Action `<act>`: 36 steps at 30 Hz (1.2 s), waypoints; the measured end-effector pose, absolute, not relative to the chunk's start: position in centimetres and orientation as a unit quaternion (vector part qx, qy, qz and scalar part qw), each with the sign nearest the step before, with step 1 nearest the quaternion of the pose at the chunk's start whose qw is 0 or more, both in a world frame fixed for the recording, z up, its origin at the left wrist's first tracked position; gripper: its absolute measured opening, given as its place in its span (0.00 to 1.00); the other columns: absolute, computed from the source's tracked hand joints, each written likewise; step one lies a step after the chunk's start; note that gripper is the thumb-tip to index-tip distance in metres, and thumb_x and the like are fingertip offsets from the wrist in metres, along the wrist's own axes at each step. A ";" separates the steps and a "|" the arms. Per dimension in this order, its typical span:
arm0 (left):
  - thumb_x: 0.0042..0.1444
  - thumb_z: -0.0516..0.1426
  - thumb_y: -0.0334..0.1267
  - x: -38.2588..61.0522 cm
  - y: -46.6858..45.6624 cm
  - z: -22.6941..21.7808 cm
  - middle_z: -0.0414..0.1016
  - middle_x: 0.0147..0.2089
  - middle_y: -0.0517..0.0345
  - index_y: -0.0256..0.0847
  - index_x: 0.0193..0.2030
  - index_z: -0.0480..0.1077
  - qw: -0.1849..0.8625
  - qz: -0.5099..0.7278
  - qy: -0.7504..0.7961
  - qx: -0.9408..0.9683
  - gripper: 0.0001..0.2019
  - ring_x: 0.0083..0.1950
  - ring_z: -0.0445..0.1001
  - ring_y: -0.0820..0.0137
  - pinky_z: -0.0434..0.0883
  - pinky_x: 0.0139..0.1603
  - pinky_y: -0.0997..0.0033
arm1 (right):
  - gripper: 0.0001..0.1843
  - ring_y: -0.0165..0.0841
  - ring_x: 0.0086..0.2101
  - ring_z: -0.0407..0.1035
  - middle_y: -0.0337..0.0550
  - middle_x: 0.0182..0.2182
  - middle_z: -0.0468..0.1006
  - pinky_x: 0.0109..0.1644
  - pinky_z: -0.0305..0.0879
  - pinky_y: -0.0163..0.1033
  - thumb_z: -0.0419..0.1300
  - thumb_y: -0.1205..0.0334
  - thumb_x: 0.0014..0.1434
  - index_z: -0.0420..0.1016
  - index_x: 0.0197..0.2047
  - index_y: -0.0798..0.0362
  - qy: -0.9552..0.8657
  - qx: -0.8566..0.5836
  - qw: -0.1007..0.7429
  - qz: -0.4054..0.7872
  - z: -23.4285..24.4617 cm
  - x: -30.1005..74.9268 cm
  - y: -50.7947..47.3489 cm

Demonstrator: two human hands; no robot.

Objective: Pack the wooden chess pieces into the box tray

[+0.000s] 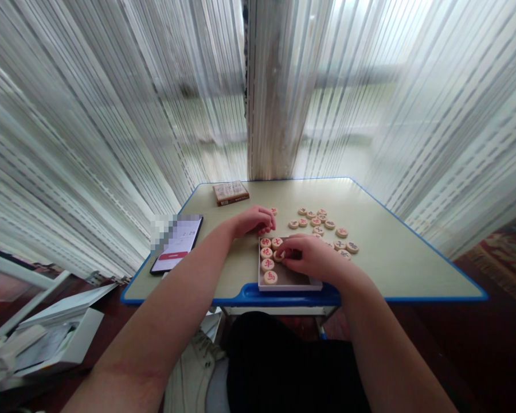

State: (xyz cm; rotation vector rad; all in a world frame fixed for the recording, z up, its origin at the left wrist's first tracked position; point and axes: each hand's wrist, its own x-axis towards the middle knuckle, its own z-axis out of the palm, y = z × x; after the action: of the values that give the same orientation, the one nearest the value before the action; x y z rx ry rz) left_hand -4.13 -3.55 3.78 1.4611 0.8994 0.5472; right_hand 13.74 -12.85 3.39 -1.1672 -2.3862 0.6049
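Pale striped curtains [90,115] hang around the far and side edges of the scene, gathered into a thick fold behind the middle of the table. The table [391,252] is a light, blue-rimmed top, and the person sits at its near edge with both bare forearms reaching over it. On the floor to the left lie white cartons [55,338], stacked loosely. A phone [177,244] rests flat at the table's left edge, its screen lit and showing a red bar. Directly in front of the person, touching the near rim, sits a shallow tray [290,281] with pale walls and a darker floor. At the far side of the table lies a small printed box [231,192], well apart from the tray. The left hand [253,221] rests on the tabletop just beyond the tray's far wall with its fingers curled under; I cannot tell whether they close on anything. The right hand [312,255] lies over the tray's right half, its fingertips pinched together on a round piece [278,256] inside the tray. A column of pieces [267,264], pale discs with red characters, runs along the tray's left wall, just beside the held one. Loose pieces [322,226] are scattered on the table beyond and to the right of the right hand.
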 end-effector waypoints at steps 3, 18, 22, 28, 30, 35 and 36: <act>0.35 0.52 0.27 -4.2 -3.6 3.8 0.65 0.16 0.58 0.32 0.19 0.69 0.621 0.239 0.389 0.637 0.05 0.17 0.61 0.79 0.57 0.18 0.79 | 0.08 0.29 0.29 0.66 0.40 0.29 0.75 0.35 0.59 0.34 0.58 0.68 0.51 0.78 0.34 0.53 -0.856 -0.424 0.207 0.211 3.3 13.7 -12.8; 0.37 0.52 0.27 -4.1 -3.7 3.9 0.65 0.16 0.58 0.31 0.20 0.70 0.613 0.233 0.393 0.645 0.05 0.18 0.61 0.78 0.57 0.19 0.79 | 0.06 0.29 0.29 0.65 0.40 0.28 0.76 0.35 0.58 0.34 0.59 0.65 0.54 0.78 0.32 0.52 -0.859 -0.422 0.215 0.196 3.2 13.5 -12.7; 0.37 0.53 0.28 -4.2 -3.6 3.7 0.65 0.16 0.58 0.31 0.20 0.70 0.607 0.230 0.387 0.655 0.05 0.18 0.61 0.78 0.56 0.19 0.79 | 0.05 0.28 0.29 0.65 0.39 0.27 0.74 0.34 0.58 0.33 0.60 0.64 0.53 0.78 0.32 0.52 -0.858 -0.424 0.220 0.191 3.3 13.5 -12.9; 0.37 0.53 0.29 -4.2 -3.7 3.8 0.64 0.17 0.59 0.31 0.21 0.70 0.603 0.228 0.388 0.658 0.05 0.19 0.61 0.78 0.56 0.20 0.78 | 0.06 0.29 0.28 0.64 0.40 0.27 0.73 0.34 0.58 0.34 0.59 0.63 0.53 0.77 0.33 0.54 -0.842 -0.443 0.262 0.166 3.9 13.6 -13.2; 0.37 0.53 0.29 -4.2 -3.7 3.8 0.64 0.17 0.59 0.32 0.21 0.70 0.604 0.228 0.386 0.659 0.05 0.19 0.61 0.78 0.56 0.20 0.78 | 0.06 0.30 0.31 0.65 0.42 0.28 0.74 0.38 0.59 0.36 0.58 0.65 0.53 0.76 0.32 0.55 -0.839 -0.439 0.291 0.138 3.9 13.7 -13.1; 0.36 0.53 0.29 -4.3 -3.7 3.8 0.64 0.17 0.59 0.31 0.21 0.70 0.602 0.227 0.388 0.661 0.05 0.19 0.60 0.78 0.56 0.19 0.78 | 0.06 0.35 0.35 0.65 0.43 0.29 0.76 0.45 0.59 0.42 0.58 0.67 0.50 0.76 0.30 0.53 -0.832 -0.475 0.279 0.069 3.2 14.0 -12.4; 0.36 0.53 0.29 -4.2 -3.7 3.8 0.64 0.17 0.59 0.32 0.21 0.70 0.601 0.226 0.389 0.661 0.05 0.18 0.60 0.78 0.56 0.19 0.78 | 0.06 0.36 0.35 0.66 0.44 0.29 0.76 0.46 0.58 0.43 0.58 0.67 0.50 0.76 0.30 0.53 -0.829 -0.484 0.273 0.061 3.1 14.0 -12.2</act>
State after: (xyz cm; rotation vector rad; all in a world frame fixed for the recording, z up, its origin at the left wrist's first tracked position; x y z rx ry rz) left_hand -4.25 -3.74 3.82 1.5307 0.9019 0.5232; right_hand 14.02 -12.25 3.08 -1.3017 -2.2314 0.1643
